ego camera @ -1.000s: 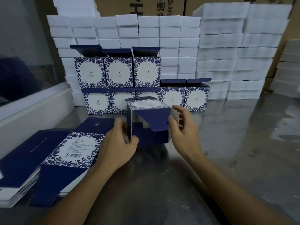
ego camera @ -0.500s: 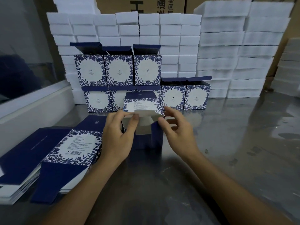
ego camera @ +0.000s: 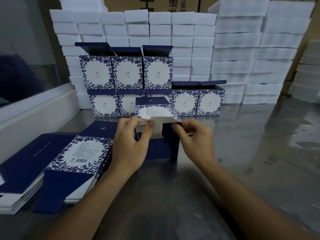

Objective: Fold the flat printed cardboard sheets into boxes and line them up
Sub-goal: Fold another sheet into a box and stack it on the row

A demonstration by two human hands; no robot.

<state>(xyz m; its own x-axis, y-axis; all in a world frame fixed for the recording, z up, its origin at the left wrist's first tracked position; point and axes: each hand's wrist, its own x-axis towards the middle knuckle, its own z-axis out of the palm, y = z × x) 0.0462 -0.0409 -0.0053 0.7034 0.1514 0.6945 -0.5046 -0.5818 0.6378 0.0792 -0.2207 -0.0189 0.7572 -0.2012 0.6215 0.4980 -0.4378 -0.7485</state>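
Compared with the frame half a second earlier, the floral printed flap point(ego camera: 154, 111) of the half-formed navy and white cardboard box point(ego camera: 161, 146) stands raised slightly higher and flatter over the box opening, and both hands have closed further onto its near edge; a second earlier the box lay turned with its navy flaps facing the camera and the hands cupped its sides. The grey reflective metal worktable point(ego camera: 242, 153) carries everything. Behind it rise stacked white foam blocks point(ego camera: 251, 49) against brown cartons point(ego camera: 169, 4). In front of the foam stands the row of finished blue-and-white floral boxes point(ego camera: 128, 73): three on the upper tier and five on the lower, the lids of those in full view standing open; their interiors are not visible, so contents cannot be determined. The stack of flat printed cardboard sheets point(ego camera: 52, 163) lies at the table's left, just beside the left forearm. The box in work sits on the table at centre, directly in front of the lower row. The left hand point(ego camera: 131, 146) pinches the flap's edge between thumb and curled fingers. The right hand point(ego camera: 195, 141) pinches the flap's right corner with thumb and forefinger, remaining fingers curled.
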